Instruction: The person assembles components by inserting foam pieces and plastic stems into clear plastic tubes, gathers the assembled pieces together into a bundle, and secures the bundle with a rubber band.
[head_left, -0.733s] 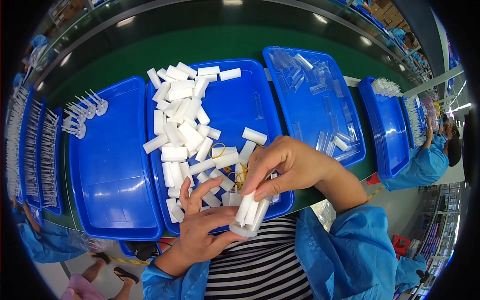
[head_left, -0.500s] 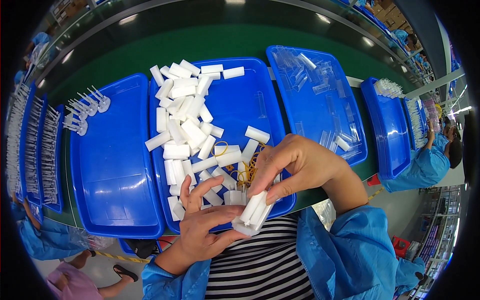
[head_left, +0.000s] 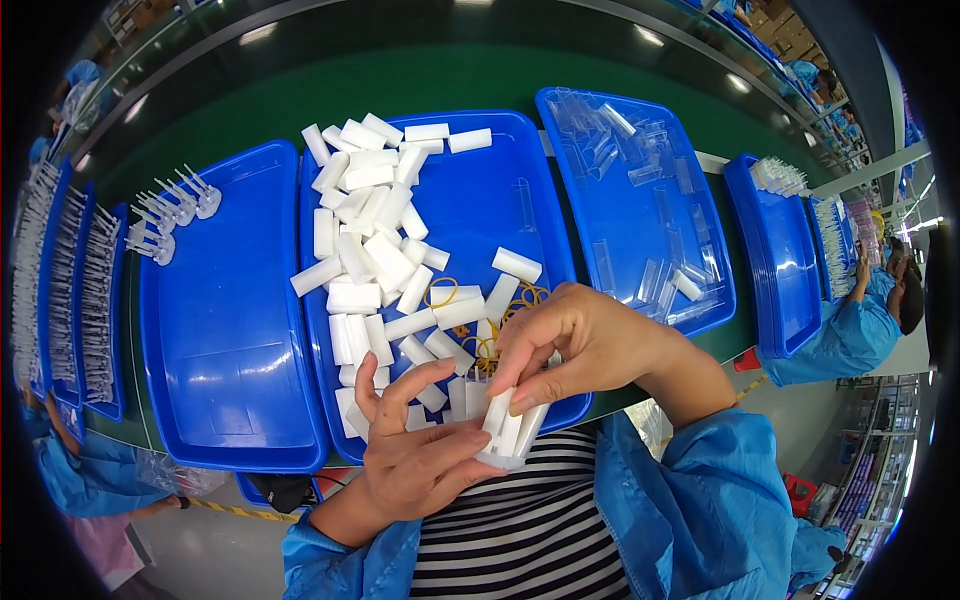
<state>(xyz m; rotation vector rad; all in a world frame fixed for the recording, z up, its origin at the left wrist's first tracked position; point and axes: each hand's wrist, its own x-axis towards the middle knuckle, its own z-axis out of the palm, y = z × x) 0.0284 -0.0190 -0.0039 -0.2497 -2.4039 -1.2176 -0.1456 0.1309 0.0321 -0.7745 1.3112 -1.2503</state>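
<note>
Just over the front edge of the middle blue tray (head_left: 540,180), both hands hold a small bundle of upright white blocks (head_left: 507,425) with a translucent base. My left hand (head_left: 415,455) pinches its lower end between thumb and forefinger; the other fingers stand curled and apart. From above, my right hand (head_left: 590,345) grips the top of the white blocks with thumb and fingertips. Many loose white foam-like blocks (head_left: 392,262) are heaped in the tray's left half. Yellow rubber bands (head_left: 527,296) lie beside my right hand, partly hidden by it.
A blue tray (head_left: 225,350) at left carries several white pronged pieces (head_left: 180,208) at its far end. The right tray (head_left: 620,240) holds clear plastic pieces (head_left: 655,172). Stacked trays (head_left: 785,290) stand farther right. People in blue sit at both sides; green belt (head_left: 430,80) runs behind.
My right hand has shifted slightly left and down on the bundle. The bundle is turned a little, and its base shows less. At lower left, a person in pink has moved.
</note>
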